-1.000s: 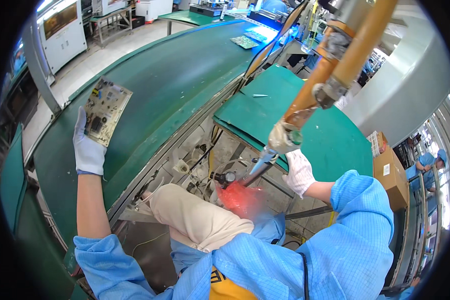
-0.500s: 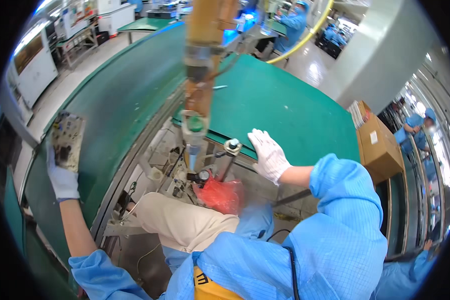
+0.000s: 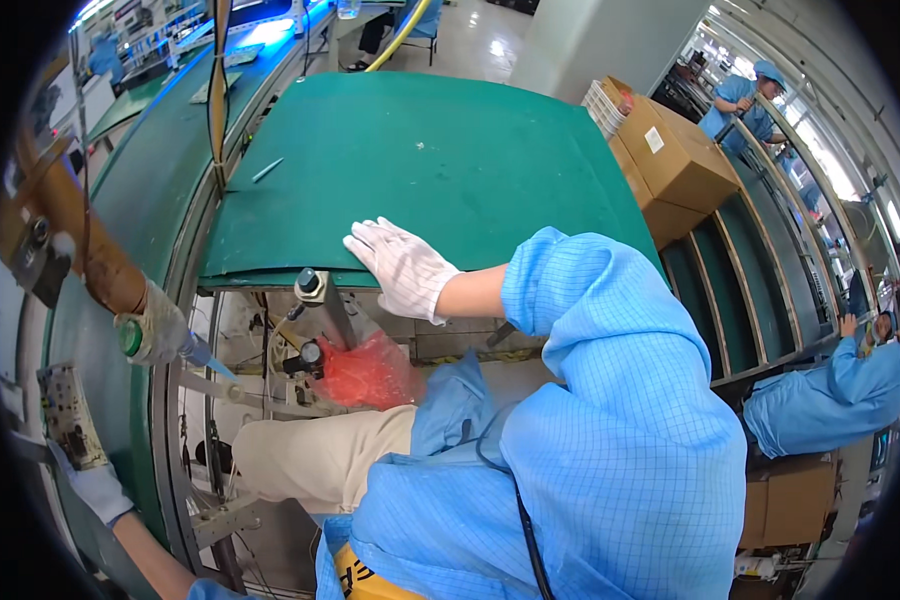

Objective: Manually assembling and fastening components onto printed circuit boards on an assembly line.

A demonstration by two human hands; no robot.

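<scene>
My left hand [image 3: 98, 486], in a white glove, grips the lower end of a pale circuit board [image 3: 71, 417] with dark parts on it. The board is over the green conveyor belt [image 3: 155, 190] at the far left; whether it touches the belt I cannot tell. My right hand [image 3: 402, 267], also gloved, rests palm down on the near edge of the green tabletop [image 3: 420, 150], fingers stretched out. Between the hands hangs a brown tubular dispenser [image 3: 100, 255] with a green cap and a blue nozzle pointing down toward the belt's side rail.
A metal post with a black knob [image 3: 312, 284] stands at the tabletop's near edge, above a red plastic bag [image 3: 370, 372]. A pen-like stick [image 3: 267, 170] lies on the tabletop. Cardboard boxes [image 3: 675, 155] stand at the right, beside racks [image 3: 740, 280]. Other people in blue work farther right.
The view has swung to the right, so the tabletop and dispenser appear farther left. My left hand, still holding the board, shows lower and farther left. My right hand stays on the table edge.
</scene>
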